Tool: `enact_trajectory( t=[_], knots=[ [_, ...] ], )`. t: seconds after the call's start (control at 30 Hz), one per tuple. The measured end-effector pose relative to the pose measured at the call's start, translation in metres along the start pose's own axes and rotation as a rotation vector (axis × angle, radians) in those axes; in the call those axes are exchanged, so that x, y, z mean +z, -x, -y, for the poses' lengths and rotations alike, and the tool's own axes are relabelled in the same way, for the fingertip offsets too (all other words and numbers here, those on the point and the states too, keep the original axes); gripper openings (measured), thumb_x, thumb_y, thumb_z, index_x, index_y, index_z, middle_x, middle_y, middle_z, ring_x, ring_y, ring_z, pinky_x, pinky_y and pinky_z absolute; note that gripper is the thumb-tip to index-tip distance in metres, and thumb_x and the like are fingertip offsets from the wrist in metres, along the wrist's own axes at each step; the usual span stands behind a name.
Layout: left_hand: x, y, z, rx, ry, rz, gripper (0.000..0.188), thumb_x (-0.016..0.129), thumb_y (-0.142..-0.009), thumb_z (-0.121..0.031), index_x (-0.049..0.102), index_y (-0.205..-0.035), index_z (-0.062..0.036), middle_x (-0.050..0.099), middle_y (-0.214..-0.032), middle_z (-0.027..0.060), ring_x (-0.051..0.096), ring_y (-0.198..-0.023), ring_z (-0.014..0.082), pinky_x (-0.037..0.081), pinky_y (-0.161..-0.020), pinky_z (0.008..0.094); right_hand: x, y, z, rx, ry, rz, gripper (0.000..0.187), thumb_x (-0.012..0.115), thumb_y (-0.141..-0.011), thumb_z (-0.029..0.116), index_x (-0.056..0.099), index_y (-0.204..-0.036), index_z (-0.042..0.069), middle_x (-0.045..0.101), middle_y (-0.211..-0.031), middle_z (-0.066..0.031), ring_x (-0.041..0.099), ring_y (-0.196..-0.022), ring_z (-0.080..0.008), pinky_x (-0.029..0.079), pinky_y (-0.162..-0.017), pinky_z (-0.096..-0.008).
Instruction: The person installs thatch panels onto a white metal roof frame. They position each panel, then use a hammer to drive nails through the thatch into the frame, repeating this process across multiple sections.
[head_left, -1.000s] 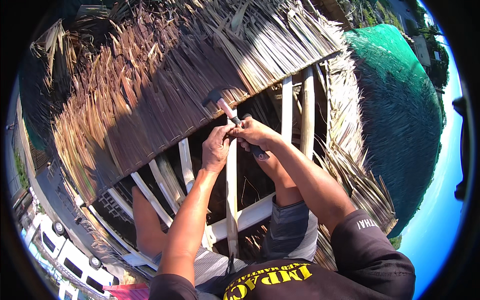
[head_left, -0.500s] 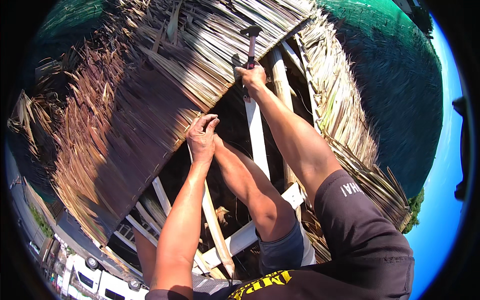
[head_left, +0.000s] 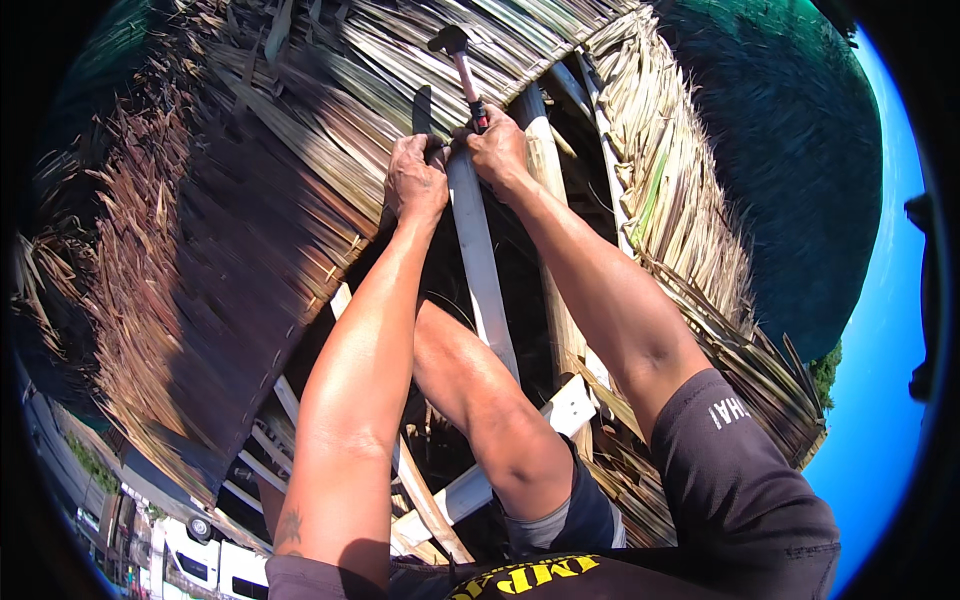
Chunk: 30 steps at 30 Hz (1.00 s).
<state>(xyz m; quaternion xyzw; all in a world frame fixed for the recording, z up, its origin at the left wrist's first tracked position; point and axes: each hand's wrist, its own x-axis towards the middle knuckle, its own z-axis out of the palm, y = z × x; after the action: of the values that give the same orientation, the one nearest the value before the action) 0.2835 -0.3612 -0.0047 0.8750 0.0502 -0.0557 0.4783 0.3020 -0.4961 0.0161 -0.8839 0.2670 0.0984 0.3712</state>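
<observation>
My right hand (head_left: 500, 150) is wrapped round a hammer (head_left: 466, 82), its dark head up over the thatch and its pale handle rising from a dark grip. Close by, my left hand (head_left: 417, 178) is closed at the lower edge of the thatch panel (head_left: 350, 120), its fingers bent inward. What they pinch, if anything, is hidden. Both hands come together near the top of a pale wooden strip (head_left: 480, 260), which runs down through the opening in the roof frame. A dark shadow of the hammer falls on the leaves beside it.
My bare knee (head_left: 470, 390) rises through the frame below my arms. A rounded pole (head_left: 545, 190) and a white beam (head_left: 465, 495) cross the dark gap. More dried thatch (head_left: 680, 190) lines the right. White vehicles (head_left: 185, 560) stand far below at left.
My left hand has moved up and right along the thatch edge to beside my right hand. The hammer and my right hand have shifted slightly left in the picture.
</observation>
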Motion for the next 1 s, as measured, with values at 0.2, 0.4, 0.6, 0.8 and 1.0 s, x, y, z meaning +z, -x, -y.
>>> enact_trajectory(
  t=[0.2,0.4,0.6,0.8,1.0],
  knots=[
    [0.017,0.004,0.008,0.036,0.084,-0.086,0.017,0.076,-0.082,-0.019,0.071,-0.096,-0.0095,0.062,-0.098,0.0095,0.062,-0.096,0.0291,0.049,-0.084,0.0401,-0.061,0.069,0.002,-0.099,0.025,0.166,0.033,0.056,-0.102,0.025,0.049,-0.108,-0.006,0.065,-0.087,-0.0330,0.064,-0.085,-0.0526,0.046,-0.074,-0.0581],
    [0.019,0.006,0.002,-0.057,0.036,-0.033,0.018,0.074,-0.087,-0.027,0.072,-0.097,-0.0118,0.062,-0.099,0.0065,0.061,-0.100,0.0279,0.046,-0.088,0.0383,-0.116,0.137,0.026,-0.325,0.175,0.178,0.025,0.050,-0.103,0.022,0.046,-0.112,-0.001,0.064,-0.083,-0.0302,0.063,-0.076,-0.0512,0.049,-0.065,-0.0575],
    [0.019,0.006,0.008,0.090,-0.048,-0.057,0.016,0.072,-0.085,-0.021,0.071,-0.098,-0.0112,0.062,-0.100,0.0072,0.059,-0.100,0.0284,0.046,-0.088,0.0405,-0.112,0.125,0.034,-0.255,0.339,0.296,0.020,0.052,-0.102,0.020,0.043,-0.101,0.001,0.059,-0.066,-0.0280,0.060,-0.065,-0.0512,0.047,-0.058,-0.0584],
    [0.007,0.008,0.005,0.037,-0.011,-0.005,0.031,0.061,-0.093,-0.012,0.059,-0.124,-0.0120,0.063,-0.107,0.0116,0.061,-0.103,0.0320,0.048,-0.091,0.0436,-0.123,0.131,0.057,-0.640,-0.047,0.085,0.023,0.056,-0.095,0.010,0.046,-0.114,0.001,0.060,-0.086,-0.0236,0.064,-0.072,-0.0474,0.050,-0.060,-0.0539],
    [-0.010,0.007,0.017,0.017,0.074,0.257,0.065,0.049,-0.093,0.003,0.031,-0.154,-0.0090,0.062,-0.122,0.0155,0.062,-0.113,0.0322,0.049,-0.100,0.0425,-0.113,0.120,0.048,-0.482,0.050,0.083,0.023,0.055,-0.096,0.015,0.048,-0.113,0.001,0.065,-0.089,-0.0270,0.063,-0.073,-0.0501,0.051,-0.065,-0.0566]
  ],
)
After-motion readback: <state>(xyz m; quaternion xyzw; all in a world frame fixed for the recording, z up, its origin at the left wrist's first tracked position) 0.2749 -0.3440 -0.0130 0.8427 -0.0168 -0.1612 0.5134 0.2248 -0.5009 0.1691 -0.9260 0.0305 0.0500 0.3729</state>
